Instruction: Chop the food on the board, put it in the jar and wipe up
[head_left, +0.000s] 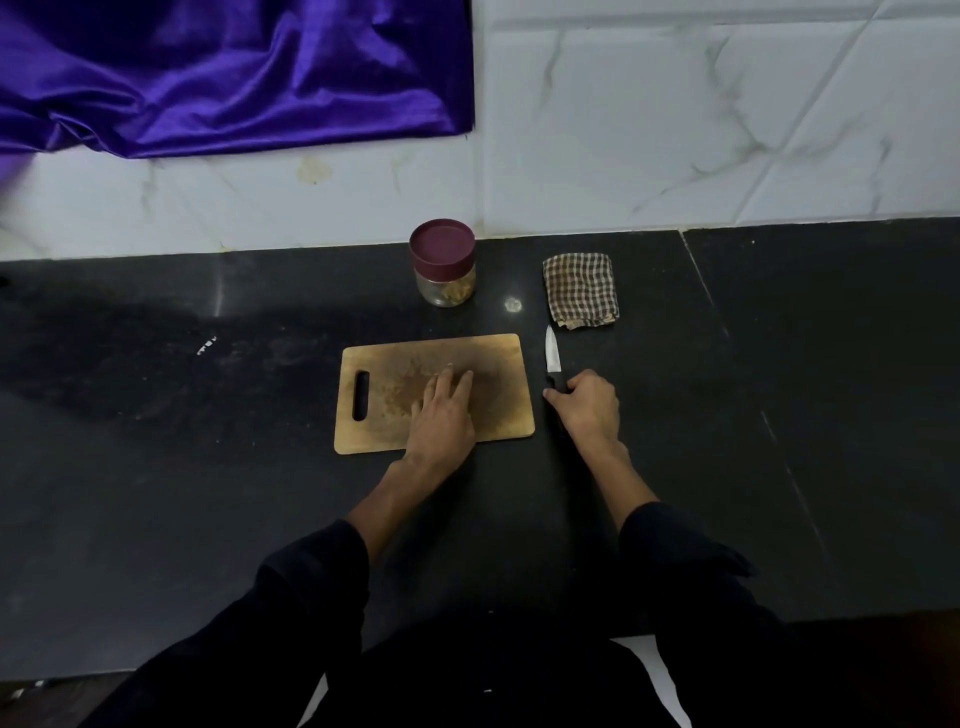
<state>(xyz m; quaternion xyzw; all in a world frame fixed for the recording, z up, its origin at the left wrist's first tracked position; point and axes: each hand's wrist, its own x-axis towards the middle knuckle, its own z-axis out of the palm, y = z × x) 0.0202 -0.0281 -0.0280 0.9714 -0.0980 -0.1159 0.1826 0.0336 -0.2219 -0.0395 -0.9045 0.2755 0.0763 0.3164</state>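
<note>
Near the front edge of the dark, glossy stone table (779, 415), a worn wooden board (395, 421) with a slot handle lies flat. The left hand (441, 415) rests on it, fingers straight and spread; no food shows on the board, though the palm may hide some. The right hand (589, 405) is curled round the black handle of a small knife (552, 358) with a pale blade, just beside the board's right edge. Toward the back edge stand a clear jar (445, 283) with a maroon lid on, something pale inside, and a folded checked cloth (581, 288). Chopping well would likely mean lifting the knife cleanly, keeping the left fingertips tucked back from the blade.
</note>
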